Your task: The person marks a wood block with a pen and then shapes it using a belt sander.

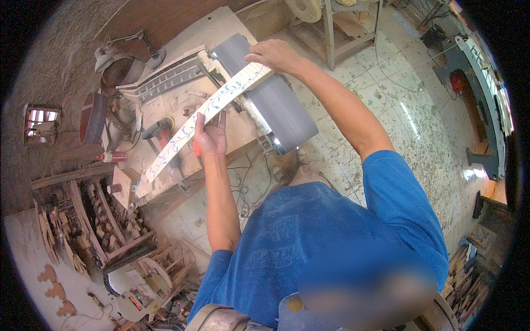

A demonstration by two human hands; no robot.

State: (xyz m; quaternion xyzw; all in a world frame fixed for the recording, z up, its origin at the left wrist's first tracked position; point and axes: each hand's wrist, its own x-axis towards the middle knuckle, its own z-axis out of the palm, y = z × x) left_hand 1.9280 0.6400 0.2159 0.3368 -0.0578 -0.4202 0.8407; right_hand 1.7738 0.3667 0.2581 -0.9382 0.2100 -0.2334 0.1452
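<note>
- The left hand [211,135] has its grip closed on the middle of a long curved wooden strip [204,113] with blue vine marks.
- The right hand [271,53] presses flat on the far end of the strip, fingers closed over it.
- That end lies on the grey sanding belt [276,105] at the desk's right edge.
- The strip's other end reaches toward the near left corner of the desk [182,99].
- A red power tool [160,131] sits on the desk just beside the strip.
</note>
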